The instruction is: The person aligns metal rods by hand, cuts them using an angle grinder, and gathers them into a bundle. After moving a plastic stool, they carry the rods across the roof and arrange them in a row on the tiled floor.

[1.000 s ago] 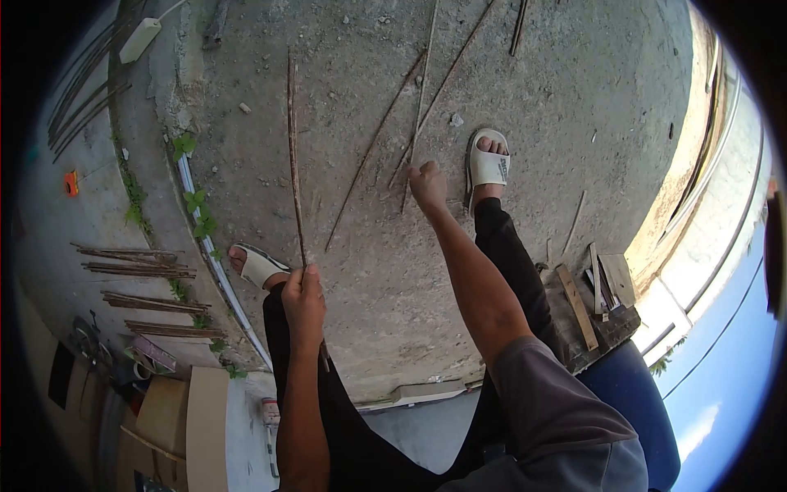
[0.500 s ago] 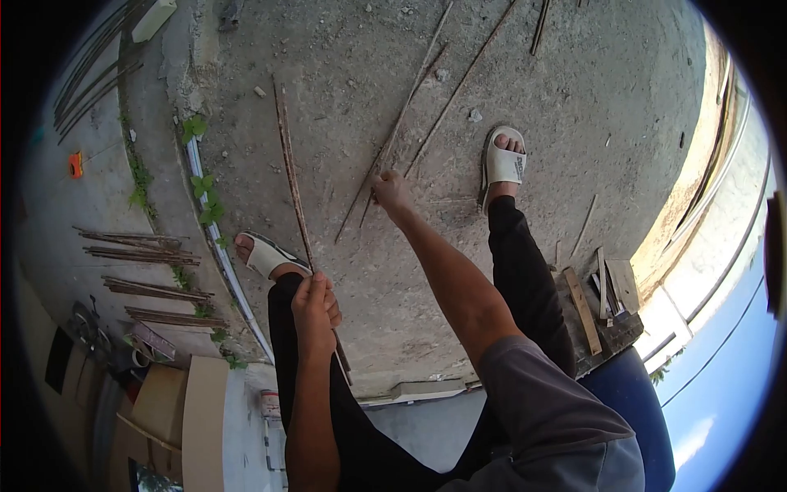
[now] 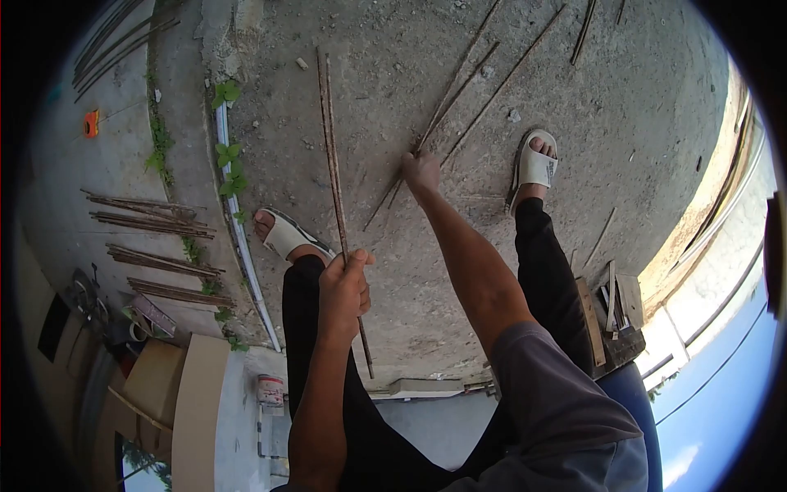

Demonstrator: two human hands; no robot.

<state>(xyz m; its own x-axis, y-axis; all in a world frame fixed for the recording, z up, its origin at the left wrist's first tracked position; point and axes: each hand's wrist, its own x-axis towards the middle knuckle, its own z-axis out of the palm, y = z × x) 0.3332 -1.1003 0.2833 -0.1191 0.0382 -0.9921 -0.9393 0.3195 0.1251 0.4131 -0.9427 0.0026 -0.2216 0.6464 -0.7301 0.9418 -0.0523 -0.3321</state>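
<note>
On the head view I have the left hand [image 3: 343, 295] wrapped tight around two rusty rods [image 3: 330, 139], rebar by the look, raised at a slant over the concrete ground [image 3: 270, 156]. Their far ends splay slightly; the near end hangs just beside the left trouser leg [image 3: 310, 324]. The right hand [image 3: 422, 174] is curled down at the point where two loose rods [image 3: 459, 88] converge on the ground; fingertips hidden, so I can't tell if it's pinching one, both or neither. A third rod [image 3: 504, 97] slants in close to that hand. Risks, as I judge them: the loose ones converge, so a lift could drag the wrong rod along or snag. Long overhang past the left fist means the far ends could swing and twist in the grip. A dropped or swinging end could catch the bare toes in the left sandal [image 3: 287, 235] or right sandal [image 3: 535, 170].
</note>
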